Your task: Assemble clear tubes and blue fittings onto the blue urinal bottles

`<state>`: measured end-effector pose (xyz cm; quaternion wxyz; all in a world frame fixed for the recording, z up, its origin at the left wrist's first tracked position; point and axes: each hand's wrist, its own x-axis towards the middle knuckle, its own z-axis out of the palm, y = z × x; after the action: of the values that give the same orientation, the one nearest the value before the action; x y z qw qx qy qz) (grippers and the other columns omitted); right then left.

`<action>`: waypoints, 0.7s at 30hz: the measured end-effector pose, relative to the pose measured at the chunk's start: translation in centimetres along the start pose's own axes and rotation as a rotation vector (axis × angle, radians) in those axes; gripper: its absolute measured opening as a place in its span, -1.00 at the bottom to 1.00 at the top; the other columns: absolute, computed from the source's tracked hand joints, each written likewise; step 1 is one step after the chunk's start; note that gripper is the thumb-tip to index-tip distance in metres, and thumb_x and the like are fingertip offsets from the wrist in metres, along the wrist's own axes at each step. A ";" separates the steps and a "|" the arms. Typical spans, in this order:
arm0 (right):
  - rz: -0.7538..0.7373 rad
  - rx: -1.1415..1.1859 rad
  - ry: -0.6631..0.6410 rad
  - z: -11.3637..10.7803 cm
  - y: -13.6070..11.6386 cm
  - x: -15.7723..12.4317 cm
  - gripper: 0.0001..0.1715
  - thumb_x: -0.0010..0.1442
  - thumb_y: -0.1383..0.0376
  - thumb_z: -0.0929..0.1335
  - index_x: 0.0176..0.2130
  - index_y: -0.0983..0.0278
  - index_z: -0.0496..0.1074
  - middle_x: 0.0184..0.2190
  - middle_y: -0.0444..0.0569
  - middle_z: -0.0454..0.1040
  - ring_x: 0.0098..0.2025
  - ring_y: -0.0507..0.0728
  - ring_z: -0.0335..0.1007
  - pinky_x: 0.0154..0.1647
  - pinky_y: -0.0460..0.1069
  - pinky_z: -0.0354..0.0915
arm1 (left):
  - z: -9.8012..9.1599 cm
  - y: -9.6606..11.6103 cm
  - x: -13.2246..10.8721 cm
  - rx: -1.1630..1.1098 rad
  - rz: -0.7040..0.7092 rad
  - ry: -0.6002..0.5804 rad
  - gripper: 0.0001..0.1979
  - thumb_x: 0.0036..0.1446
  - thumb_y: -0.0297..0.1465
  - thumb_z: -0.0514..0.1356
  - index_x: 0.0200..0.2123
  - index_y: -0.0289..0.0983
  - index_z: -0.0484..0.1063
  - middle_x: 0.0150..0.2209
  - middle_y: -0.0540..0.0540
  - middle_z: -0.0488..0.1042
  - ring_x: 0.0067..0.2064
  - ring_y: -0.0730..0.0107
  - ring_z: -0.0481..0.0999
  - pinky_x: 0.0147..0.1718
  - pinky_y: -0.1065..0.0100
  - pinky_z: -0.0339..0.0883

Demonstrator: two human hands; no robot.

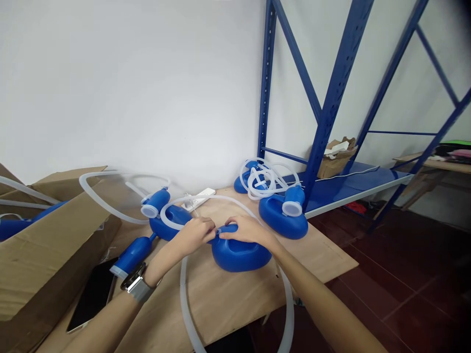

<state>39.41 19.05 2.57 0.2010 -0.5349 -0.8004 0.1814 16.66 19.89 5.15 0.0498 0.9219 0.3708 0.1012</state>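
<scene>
A round blue plastic bottle with a moulded handle lies on the wooden table in front of me. My right hand is closed around its handle and upper part. At the neck of this bottle, the fingers of my left hand are pinched together, almost touching my right hand. Between them a small translucent piece shows, seemingly the end of a tube; my fingers partly cover it. Translucent tubing loops under my arms and past the table's front edge. Beside my left wrist lies a blue funnel-shaped piece with a whitish cap.
Another blue bottle sits behind my left hand, near a white power strip. More bottles and coiled tubing are at the back right. A cardboard box and phone lie left. Blue shelving stands right.
</scene>
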 end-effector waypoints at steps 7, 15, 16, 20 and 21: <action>0.065 0.040 -0.013 0.7 0.3 0.6 -0.37 0.17 -0.27 0.41 -0.12 0.16 0.65 -0.13 0.04 0.69 -0.06 0.34 0.59 -0.09 0.05 0.39 | 0.3 0.3 0.1 0.019 -0.055 0.042 -0.74 0.31 -0.41 0.11 -0.46 -0.23 0.44 -0.38 -0.08 0.53 -0.33 0.29 0.52 -0.35 0.34 0.20; 0.157 0.094 -0.007 0.8 0.6 1.0 -0.28 0.05 -0.26 0.50 -0.01 0.15 0.65 -0.01 0.05 0.67 0.06 0.36 0.56 0.02 0.06 0.39 | 1.4 0.6 0.4 0.001 -0.140 0.105 -0.70 0.29 -0.41 0.13 -0.53 -0.23 0.36 -0.38 -0.10 0.54 -0.32 0.26 0.52 -0.34 0.32 0.16; 0.158 0.092 -0.008 0.8 0.6 1.1 -0.30 0.07 -0.26 0.49 -0.01 0.14 0.65 -0.01 0.05 0.67 0.06 0.37 0.56 0.03 0.06 0.39 | 1.5 0.7 0.5 -0.007 -0.156 0.115 -0.69 0.28 -0.44 0.12 -0.55 -0.23 0.34 -0.38 -0.10 0.54 -0.32 0.27 0.52 -0.34 0.32 0.16; 0.142 0.080 -0.023 0.8 0.2 1.2 -0.42 0.14 -0.23 0.46 -0.11 0.12 0.69 -0.08 0.03 0.70 0.03 0.38 0.59 0.03 0.08 0.39 | 1.7 1.0 0.8 -0.046 -0.238 0.165 -0.71 0.19 -0.54 0.09 -0.59 -0.22 0.30 -0.36 -0.13 0.56 -0.33 0.27 0.53 -0.37 0.30 0.13; 0.141 0.081 -0.029 0.7 0.1 1.1 -0.43 0.14 -0.23 0.46 -0.13 0.12 0.70 -0.09 0.02 0.71 0.02 0.38 0.59 0.03 0.08 0.40 | 1.7 1.0 0.8 -0.063 -0.253 0.173 -0.71 0.18 -0.54 0.10 -0.59 -0.22 0.30 -0.36 -0.12 0.57 -0.33 0.27 0.53 -0.38 0.30 0.13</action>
<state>38.76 20.10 2.05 0.1975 -0.5787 -0.7555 0.2353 18.26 19.73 3.81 0.0587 0.8537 0.4833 0.1847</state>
